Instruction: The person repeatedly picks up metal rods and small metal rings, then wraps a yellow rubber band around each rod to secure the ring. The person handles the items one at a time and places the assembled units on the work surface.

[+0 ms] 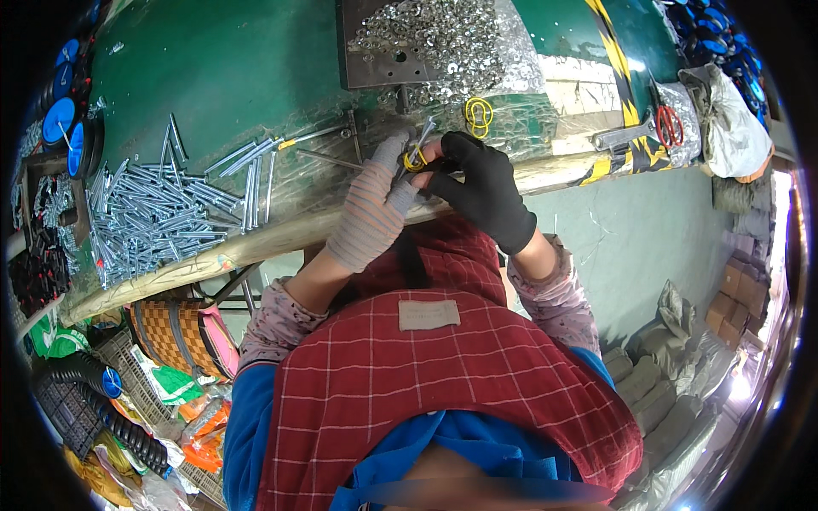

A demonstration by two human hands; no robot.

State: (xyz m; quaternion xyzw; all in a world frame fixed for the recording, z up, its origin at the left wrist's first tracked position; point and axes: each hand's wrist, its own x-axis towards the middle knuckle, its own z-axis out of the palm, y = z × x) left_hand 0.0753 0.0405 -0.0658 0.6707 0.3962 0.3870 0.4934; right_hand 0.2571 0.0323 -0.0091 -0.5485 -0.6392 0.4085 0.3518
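My left hand, in a grey striped glove, is closed around a small bundle of long metal bolts near the table's front edge. A yellow band loops around the bundle. My right hand, in a black glove with bare fingertips, pinches at the yellow band from the right side. Just beyond my hands, yellow bands lie loose on the table. To the left spreads a large heap of long silvery bolts, with several laid side by side closer to my left hand.
A pile of small shiny metal pieces covers part of a dark metal plate at the back. Red-handled scissors lie at the right, by black-and-yellow tape. Blue-and-black wheels stand far left. A checked bag sits below the table.
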